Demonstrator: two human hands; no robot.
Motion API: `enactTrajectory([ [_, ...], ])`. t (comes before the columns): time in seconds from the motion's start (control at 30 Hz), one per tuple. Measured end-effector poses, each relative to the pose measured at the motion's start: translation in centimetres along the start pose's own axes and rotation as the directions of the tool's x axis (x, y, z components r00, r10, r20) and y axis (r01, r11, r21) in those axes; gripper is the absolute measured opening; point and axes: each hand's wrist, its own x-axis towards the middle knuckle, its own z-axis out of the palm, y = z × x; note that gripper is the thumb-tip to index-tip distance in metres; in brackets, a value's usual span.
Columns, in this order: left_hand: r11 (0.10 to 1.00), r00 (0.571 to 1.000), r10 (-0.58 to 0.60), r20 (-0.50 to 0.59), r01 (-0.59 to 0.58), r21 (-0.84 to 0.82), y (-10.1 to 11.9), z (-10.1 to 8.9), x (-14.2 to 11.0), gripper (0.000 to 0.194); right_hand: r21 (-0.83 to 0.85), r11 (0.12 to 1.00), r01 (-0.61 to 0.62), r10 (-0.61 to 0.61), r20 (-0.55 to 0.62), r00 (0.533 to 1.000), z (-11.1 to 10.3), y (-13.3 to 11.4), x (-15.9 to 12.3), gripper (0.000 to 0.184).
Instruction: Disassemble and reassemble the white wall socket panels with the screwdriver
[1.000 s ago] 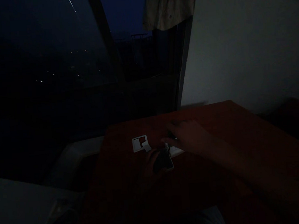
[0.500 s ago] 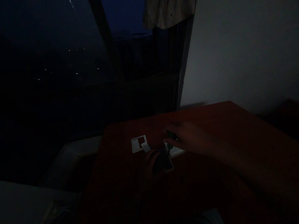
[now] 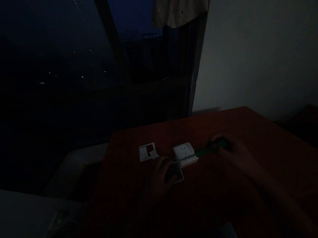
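My right hand [image 3: 230,150] is closed around the green handle of a screwdriver [image 3: 202,151]. Its thin shaft points left across a white wall socket [image 3: 184,150], and the tip is near my left fingers. My left hand [image 3: 160,175] grips a dark square panel with a pale rim [image 3: 178,174], its fingers on the far side and thumb on the near side. The panel lies just in front of the socket, partly hidden by the hand. Beyond my left fingers is a white frame [image 3: 143,154] with a small white piece [image 3: 153,154] across its corner.
All of this is on a reddish-brown table [image 3: 220,125]. A dark window [image 3: 143,61] is behind it, with a short curtain [image 3: 180,7] above. A pale wall [image 3: 261,52] rises at the right. The room is very dim.
My right hand has moved right and swung the screwdriver from upright to nearly level. The socket, partly covered before, now shows. My left hand stays on the panel.
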Motion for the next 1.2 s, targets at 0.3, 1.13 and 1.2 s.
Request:
enactTrajectory([
  [0.3,0.965,0.964,-0.029,0.263,-0.042,0.259,3.1,-1.3,3.5,0.011,0.206,0.916,-0.345,0.376,-0.139,0.916,1.2,7.0,-5.4,0.030],
  [1.13,0.978,0.951,-0.033,0.307,-0.032,0.205,4.3,-2.6,6.0,0.013,0.304,0.824,-0.477,0.528,-0.111,0.842,2.9,7.3,-8.6,0.034],
  [1.2,0.986,0.961,-0.033,0.276,-0.013,0.166,3.6,-3.3,5.3,0.014,0.288,0.827,-0.482,0.531,-0.120,0.839,2.8,7.4,-8.7,0.036],
])
